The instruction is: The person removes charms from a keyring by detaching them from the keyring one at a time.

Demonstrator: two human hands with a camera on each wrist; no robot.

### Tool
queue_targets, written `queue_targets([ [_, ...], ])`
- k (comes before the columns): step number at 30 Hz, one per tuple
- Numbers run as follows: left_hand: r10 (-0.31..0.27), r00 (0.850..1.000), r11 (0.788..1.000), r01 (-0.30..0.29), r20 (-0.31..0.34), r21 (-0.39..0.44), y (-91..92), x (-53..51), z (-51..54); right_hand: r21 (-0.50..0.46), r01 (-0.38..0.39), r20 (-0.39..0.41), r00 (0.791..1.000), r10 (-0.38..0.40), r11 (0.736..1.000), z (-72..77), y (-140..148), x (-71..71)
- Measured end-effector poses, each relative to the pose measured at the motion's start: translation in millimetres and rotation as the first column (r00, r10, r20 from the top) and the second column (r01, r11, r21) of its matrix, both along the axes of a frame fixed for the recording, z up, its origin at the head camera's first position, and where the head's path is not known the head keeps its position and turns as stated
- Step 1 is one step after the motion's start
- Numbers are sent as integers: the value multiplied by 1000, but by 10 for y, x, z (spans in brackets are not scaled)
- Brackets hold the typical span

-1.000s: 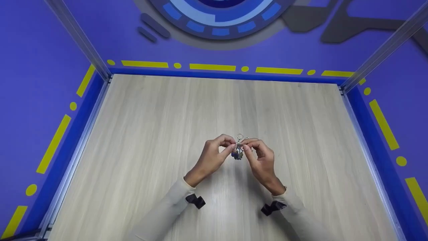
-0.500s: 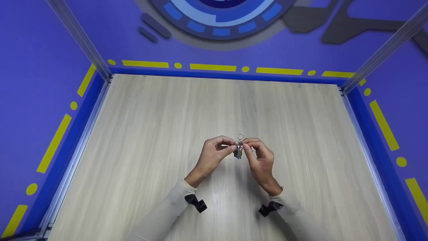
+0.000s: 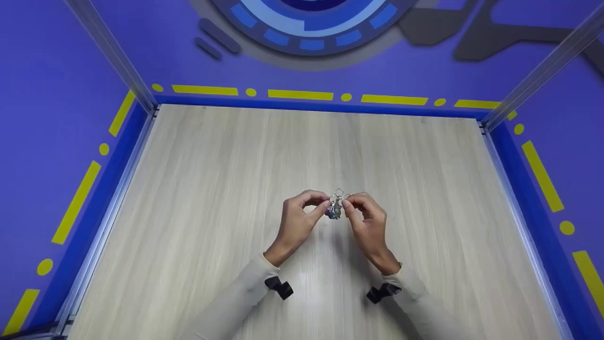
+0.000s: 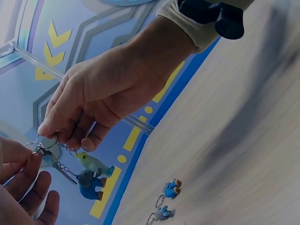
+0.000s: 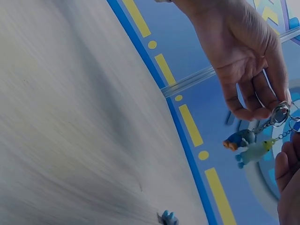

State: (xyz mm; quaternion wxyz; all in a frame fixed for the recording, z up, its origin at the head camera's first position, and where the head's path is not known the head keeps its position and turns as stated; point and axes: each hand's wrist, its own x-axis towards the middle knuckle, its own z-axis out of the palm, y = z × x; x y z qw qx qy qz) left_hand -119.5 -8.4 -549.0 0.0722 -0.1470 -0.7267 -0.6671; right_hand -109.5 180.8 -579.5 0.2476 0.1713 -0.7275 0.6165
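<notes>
My left hand [image 3: 296,217] and right hand [image 3: 368,219] meet above the table, pinching the metal rings of small figurine keychains. From the left hand's ring [image 5: 281,114] a short chain runs to a grey-blue figurine [image 5: 241,139] with orange feet. A pale figurine with a yellow head [image 4: 95,165] dangles by a chain from the right hand's fingertips. The rings touch or overlap; whether they are linked I cannot tell. On the tabletop below, the left wrist view shows a blue figurine keychain [image 4: 172,188] and a grey-blue one [image 4: 164,213], each with a ring.
The pale wood-grain table [image 3: 226,165] is bounded by blue-purple panels [image 3: 302,75] at the back and both sides, with yellow markings. Metal posts [image 3: 118,56] stand in the corners. A black camera sits on each wrist over light sleeves [image 3: 236,297].
My left hand has shifted slightly left since half a second ago, and the dangling figurines hang a little higher and farther left. The right hand has barely moved; both hands still pinch the rings.
</notes>
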Motion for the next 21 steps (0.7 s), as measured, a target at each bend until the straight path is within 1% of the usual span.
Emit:
queue_targets([
  [3, 18, 999, 999, -20, -43, -32, 5, 9, 5, 35, 16, 2, 1000, -16, 999, 0, -1, -2],
  [6, 38, 997, 997, -43, -71, -63, 13, 11, 7, 54, 32, -7, 999, -31, 998, -2, -9, -8],
  [10, 65, 993, 994, -73, -96, -81, 21, 9, 13, 48, 41, -22, 999, -40, 998, -3, -26, -13],
  [15, 100, 988, 990, -110, -118, -85, 26, 0, 19, 43, 41, -25, 999, -40, 998, -4, -37, -13],
  [18, 115, 981, 985, -132, -157, -107, 26, -14, 18, 39, 40, -22, 999, -39, 998, -1, -46, -10],
  [21, 117, 966, 977, -153, -230, -146, 24, -30, 20, 42, 47, -27, 999, -46, 998, -6, -53, -10],
])
